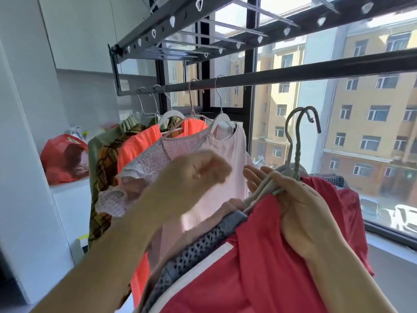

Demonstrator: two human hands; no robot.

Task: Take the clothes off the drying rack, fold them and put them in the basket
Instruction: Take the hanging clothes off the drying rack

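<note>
A dark rack rail runs across the window. Several garments hang from it on hangers: a pale pink top, a pink checked top, an orange top, a plaid one. My right hand grips the necks of two grey hangers taken off the rail, with a red garment and a grey knit piece draped from them. My left hand, blurred, hovers with curled fingers in front of the pink tops; whether it touches them is unclear. No basket is in view.
An overhead rack frame with hook holes hangs above the rail. A red plastic bag sits on a white ledge at the left. The window sill runs along the right, under large panes.
</note>
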